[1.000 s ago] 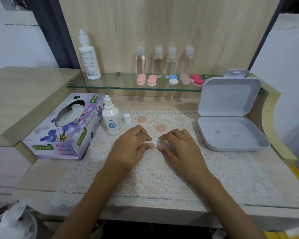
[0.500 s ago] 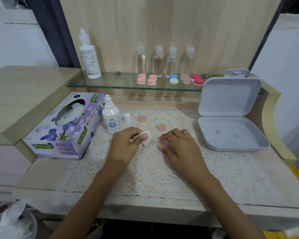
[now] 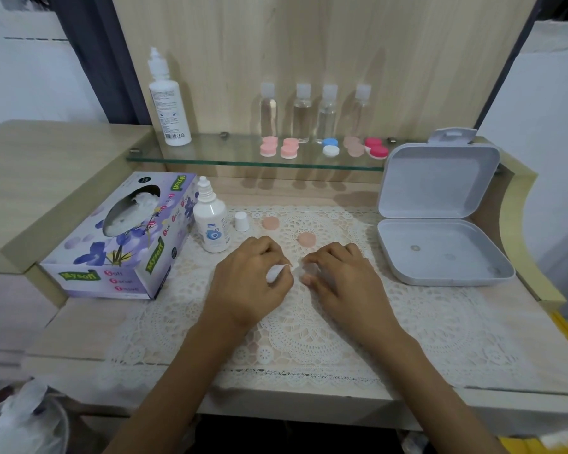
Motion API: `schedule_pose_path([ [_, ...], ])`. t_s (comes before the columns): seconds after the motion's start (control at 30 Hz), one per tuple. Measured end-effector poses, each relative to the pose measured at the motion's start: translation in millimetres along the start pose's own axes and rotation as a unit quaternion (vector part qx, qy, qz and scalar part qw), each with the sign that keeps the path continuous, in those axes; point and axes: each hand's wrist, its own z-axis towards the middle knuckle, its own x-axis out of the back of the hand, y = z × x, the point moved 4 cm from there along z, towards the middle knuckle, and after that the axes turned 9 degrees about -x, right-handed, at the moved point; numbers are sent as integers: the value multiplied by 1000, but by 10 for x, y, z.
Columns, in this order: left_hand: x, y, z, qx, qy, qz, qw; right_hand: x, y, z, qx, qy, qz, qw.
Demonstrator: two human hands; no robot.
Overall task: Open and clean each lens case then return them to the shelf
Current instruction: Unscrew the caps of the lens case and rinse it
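Wiping an opened case, seemingly: pinching tissue (image 3: pixel 276 273) in left hand (image 3: pixel 246 283), fingers clamped on it; pinning case, hidden, under curled right hand (image 3: pixel 341 276) at mat (image 3: pixel 309 326) centre. Next, probably: refitting caps (image 3: pixel 306 239) from 12 o'clock, then reaching shelf (image 3: pixel 210 154) beyond.

Before me, tabletop (image 3: pixel 89 326): lace mat (image 3: pixel 309 339) in middle, tissue box (image 3: pixel 118 244) at my left, open grey case (image 3: pixel 440 250) at my right. Behind, glass shelf (image 3: pixel 217 155): tall white bottle (image 3: pixel 168 106), four clear bottles (image 3: pixel 302 113), lens cases (image 3: pixel 289 149).
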Motion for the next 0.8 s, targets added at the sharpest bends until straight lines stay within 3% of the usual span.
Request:
schedule_pose_path([
  [0.23,13,-32,-24,-45,-33,28,998,8,-8,-5,8,3,-6,1000],
  [0.43,-61,-79,2,-20,-24,-50,998,8,-12,-3,6,4,-3,1000],
  [0.67,-39,-146,-3,105,8,-231,967,6,-10,-1,0,5,-7,1000],
  [0.8,3,-159,-16,135,45,-276,951,11,-16,2,-2,-2,-4,1000],
])
